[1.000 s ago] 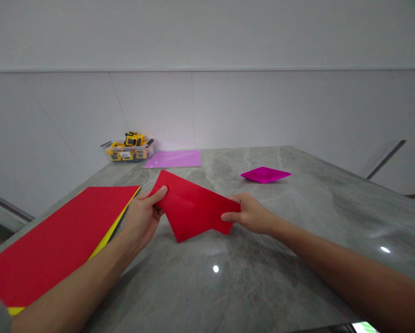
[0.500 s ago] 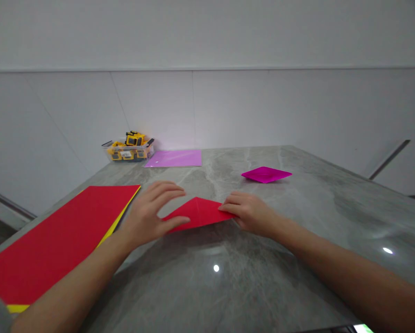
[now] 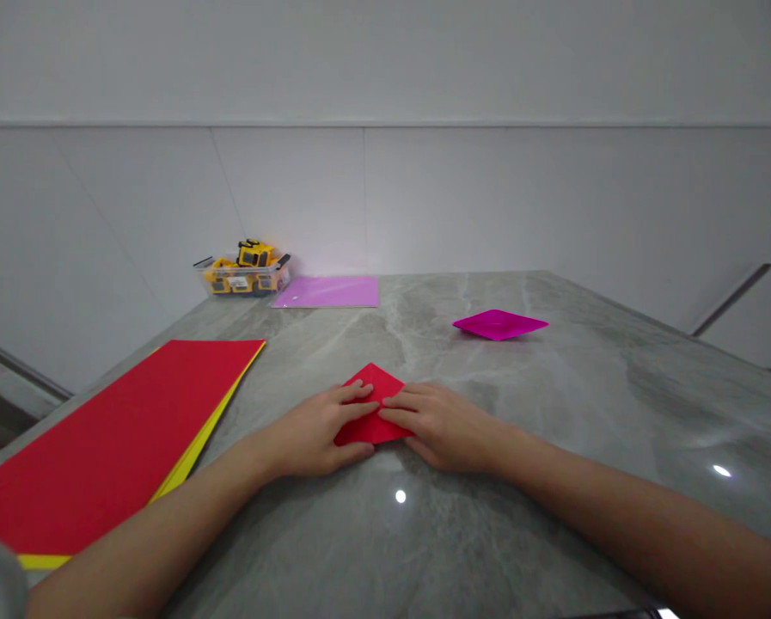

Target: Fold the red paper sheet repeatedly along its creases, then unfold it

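A folded red paper [image 3: 370, 391] lies flat on the grey marble table [image 3: 540, 404], straight in front of me. Only its pointed far tip and middle show between my hands. My left hand [image 3: 317, 430] rests on its left part, fingers stretched flat and pressing down. My right hand [image 3: 437, 421] covers its right part in the same way, fingers flat on the paper. The fingertips of both hands nearly meet over the middle of the paper.
A stack of red and yellow sheets [image 3: 114, 438] lies at the left. A purple sheet [image 3: 327, 292] and a clear box of yellow toy vehicles [image 3: 247, 271] sit at the far wall. A folded magenta paper boat [image 3: 498, 324] stands at the right.
The red paper was held up in both hands, then laid on the table. Both hands have since slid inward over it and now press it flat; it looks smaller, folded in.
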`<state>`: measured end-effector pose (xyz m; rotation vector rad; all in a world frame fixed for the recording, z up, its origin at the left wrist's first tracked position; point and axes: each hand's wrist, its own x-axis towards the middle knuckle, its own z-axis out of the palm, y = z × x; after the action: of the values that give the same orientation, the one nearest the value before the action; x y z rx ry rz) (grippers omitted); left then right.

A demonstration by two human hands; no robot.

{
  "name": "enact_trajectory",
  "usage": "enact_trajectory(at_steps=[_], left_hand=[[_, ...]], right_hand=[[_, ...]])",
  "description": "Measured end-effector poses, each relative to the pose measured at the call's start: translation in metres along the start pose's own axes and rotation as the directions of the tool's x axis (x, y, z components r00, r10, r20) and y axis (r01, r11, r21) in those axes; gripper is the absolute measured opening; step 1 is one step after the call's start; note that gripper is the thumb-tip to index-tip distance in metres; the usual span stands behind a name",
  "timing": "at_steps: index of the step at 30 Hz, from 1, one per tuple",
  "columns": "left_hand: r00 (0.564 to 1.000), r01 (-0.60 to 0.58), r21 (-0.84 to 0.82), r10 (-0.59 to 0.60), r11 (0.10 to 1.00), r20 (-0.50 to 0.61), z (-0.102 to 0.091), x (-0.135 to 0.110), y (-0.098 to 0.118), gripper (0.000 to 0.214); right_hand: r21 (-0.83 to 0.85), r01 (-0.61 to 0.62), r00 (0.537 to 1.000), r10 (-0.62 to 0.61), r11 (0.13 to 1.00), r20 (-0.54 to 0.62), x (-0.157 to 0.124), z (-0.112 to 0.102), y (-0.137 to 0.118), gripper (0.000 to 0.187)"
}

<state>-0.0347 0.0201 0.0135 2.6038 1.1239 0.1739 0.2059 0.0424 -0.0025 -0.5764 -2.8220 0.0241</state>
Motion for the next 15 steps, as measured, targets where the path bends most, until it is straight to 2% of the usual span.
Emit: enact_trajectory(at_steps=[4, 9, 15], left_hand=[[0.995, -0.097, -0.037, 0.096, 0.995, -0.030, -0.009, -0.001, 0.000, 0.036], [1.000, 0.010, 0.046, -0.009, 0.999, -0.025, -0.017, -0.003, -0.002, 0.034], [0.999, -0.010, -0.058, 0.008, 0.998, -0.035, -0.017, -0.002, -0.005, 0.035]], right_hand=[[0.056, -0.071, 0.997, 0.069, 0.996, 0.027, 0.001, -0.004, 0.004, 0.023], [0.071, -0.261, 0.961, 0.253, 0.963, 0.113, -0.004, -0.017, 0.010, 0.019], [0.231, -0.308, 0.950, 0.285, 0.923, 0.127, -0.008, -0.024, 0.014, 0.020]])
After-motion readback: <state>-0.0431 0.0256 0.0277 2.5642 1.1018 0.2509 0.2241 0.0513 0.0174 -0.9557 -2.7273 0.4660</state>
